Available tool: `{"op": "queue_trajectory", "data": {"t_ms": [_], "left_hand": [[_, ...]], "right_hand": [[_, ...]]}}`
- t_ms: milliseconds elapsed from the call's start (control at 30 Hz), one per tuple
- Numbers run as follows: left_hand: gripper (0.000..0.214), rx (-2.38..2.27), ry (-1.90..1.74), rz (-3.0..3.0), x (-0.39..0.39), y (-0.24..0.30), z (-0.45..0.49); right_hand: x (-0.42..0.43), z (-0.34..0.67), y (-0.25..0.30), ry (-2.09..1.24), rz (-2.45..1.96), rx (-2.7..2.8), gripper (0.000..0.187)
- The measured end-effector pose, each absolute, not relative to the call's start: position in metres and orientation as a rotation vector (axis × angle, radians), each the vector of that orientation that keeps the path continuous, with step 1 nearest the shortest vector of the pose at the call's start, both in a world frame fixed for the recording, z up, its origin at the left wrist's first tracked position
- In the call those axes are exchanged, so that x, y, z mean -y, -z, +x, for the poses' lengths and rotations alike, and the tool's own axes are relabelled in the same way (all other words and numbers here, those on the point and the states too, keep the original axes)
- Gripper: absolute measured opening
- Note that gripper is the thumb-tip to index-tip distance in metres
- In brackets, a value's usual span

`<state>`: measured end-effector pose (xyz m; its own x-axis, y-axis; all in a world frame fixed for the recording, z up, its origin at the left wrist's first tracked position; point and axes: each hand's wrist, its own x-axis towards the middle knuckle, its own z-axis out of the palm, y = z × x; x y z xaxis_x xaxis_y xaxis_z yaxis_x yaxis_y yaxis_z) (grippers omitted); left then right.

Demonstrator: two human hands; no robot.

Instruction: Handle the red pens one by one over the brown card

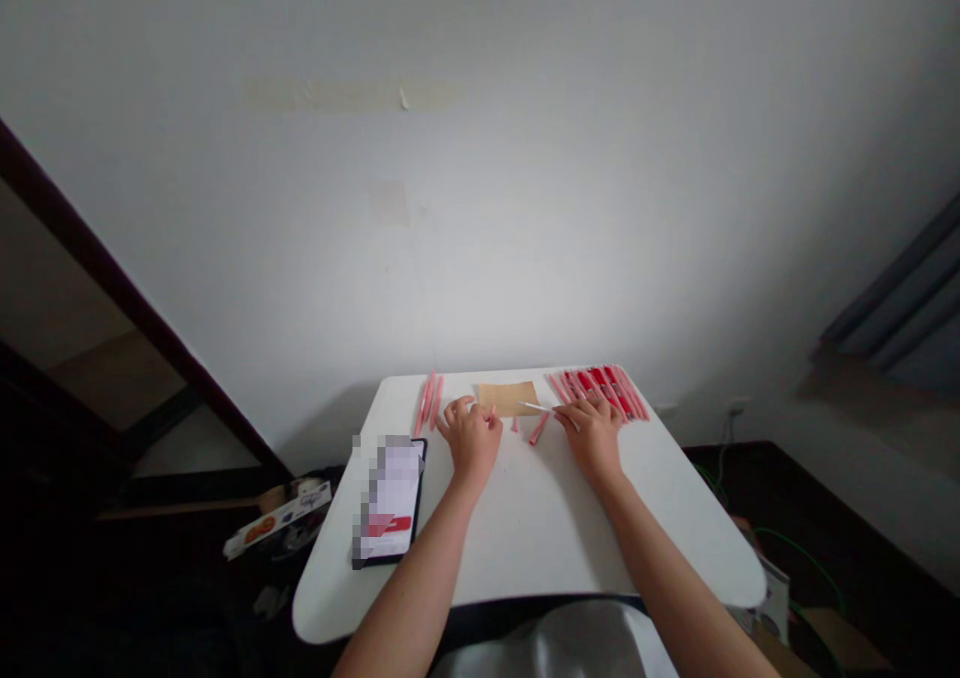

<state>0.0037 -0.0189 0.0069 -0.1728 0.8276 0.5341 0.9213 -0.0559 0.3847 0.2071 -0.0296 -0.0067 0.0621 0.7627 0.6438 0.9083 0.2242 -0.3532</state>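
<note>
My right hand (592, 428) is closed on a slim whitish pen refill (534, 405), whose tip points left over a piece of brown paper (499, 394). Left of the paper's front edge, my left hand (474, 436) has its fingers curled, thumb and forefinger together; a small pinkish bit shows there, too small to name. Between the hands lie a pink pen barrel part (538, 428) and a tiny pink piece (515, 425). Several pink pens (581, 386), some with red on them, lie in a row beyond my right hand. Further pink pens (428, 403) rest left of my left hand.
A phone (391, 503), partly pixelated, lies on the left of the white table (547, 538). The table's far edge is close to a pale wall (525, 208). Boxes and other items (281, 518) are on the floor at left, a green cable (810, 558) at right.
</note>
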Motion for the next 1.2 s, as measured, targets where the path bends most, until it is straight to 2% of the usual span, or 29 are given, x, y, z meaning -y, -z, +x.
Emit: {"op": "queue_trajectory", "data": {"t_ms": [333,1200], "left_hand": [[0.021,2.140,0.839,-1.942,0.0229,-0.0097,0.0050],[0.021,2.092,0.877,-1.879,0.0186,-0.0066,0.0013]], "right_hand": [[0.0300,0.2062,0.0062,0.250,-1.574,1.727,0.025],[0.0304,0.2069,0.0061,0.232,-1.552,1.746,0.021]]}}
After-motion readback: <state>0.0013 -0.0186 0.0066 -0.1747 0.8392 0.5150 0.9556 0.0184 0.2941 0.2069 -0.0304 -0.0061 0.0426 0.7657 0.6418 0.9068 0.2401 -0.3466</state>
